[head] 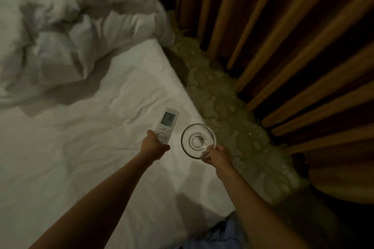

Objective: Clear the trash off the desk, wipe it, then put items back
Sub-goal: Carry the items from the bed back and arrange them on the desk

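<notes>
- Duvet (60, 26): bunched up at far left of the bed (81, 157), white sheet exposed beside it.
- Left hand (152, 144): grip clamped on the lower end of the remote (167, 125); remote is held above the bed near its right edge, lit display facing up, buttons partly covered by the thumb.
- Right hand (217, 157): grip pinched on the near rim of the glass dish (198, 141); dish is held just right of the remote, over the bed edge, apart from it.
- Carpet (232, 127): patterned, seen between bed and curtain.
- Curtain (293, 46): brown, pleated, at right.
</notes>
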The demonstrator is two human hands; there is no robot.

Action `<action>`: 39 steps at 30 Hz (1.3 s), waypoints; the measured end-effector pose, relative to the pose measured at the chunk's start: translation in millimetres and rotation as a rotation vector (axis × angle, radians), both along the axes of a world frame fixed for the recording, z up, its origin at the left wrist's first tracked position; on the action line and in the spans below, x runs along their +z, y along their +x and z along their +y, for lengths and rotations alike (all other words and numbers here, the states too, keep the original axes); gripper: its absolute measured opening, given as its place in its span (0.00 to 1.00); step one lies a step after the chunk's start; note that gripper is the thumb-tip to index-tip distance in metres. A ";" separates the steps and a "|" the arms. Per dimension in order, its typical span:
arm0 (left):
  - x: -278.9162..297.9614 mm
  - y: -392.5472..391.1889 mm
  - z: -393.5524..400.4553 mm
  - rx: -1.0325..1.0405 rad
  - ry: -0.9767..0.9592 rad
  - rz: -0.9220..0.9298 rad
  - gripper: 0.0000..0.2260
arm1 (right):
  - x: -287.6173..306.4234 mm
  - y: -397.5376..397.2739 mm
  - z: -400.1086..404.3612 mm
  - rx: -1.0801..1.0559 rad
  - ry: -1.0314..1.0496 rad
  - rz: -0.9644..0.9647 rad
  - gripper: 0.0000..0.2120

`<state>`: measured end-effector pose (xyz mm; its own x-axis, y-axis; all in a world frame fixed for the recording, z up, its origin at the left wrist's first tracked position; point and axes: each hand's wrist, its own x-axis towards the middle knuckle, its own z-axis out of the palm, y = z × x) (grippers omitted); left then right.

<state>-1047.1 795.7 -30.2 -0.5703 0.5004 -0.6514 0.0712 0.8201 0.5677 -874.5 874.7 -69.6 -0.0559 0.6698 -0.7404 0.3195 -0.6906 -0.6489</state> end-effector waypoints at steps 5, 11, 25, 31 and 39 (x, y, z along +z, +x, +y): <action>50.0 68.8 6.3 -0.266 0.123 0.019 0.21 | 58.0 81.0 -47.0 -0.285 0.101 0.034 0.09; 86.0 184.0 -6.9 -0.581 0.306 -0.173 0.23 | 112.9 199.4 -126.5 -0.596 0.162 -0.020 0.10; 130.6 556.1 -206.5 -1.452 0.329 -0.207 0.29 | 162.8 463.4 -459.6 -1.468 0.218 -0.199 0.06; 114.7 680.1 -358.8 -1.761 0.241 -0.250 0.27 | 163.9 540.2 -630.5 -1.609 0.135 -0.334 0.08; 125.6 792.1 -528.0 -2.050 0.219 -0.226 0.29 | 152.2 599.4 -802.1 -1.977 0.092 -0.248 0.05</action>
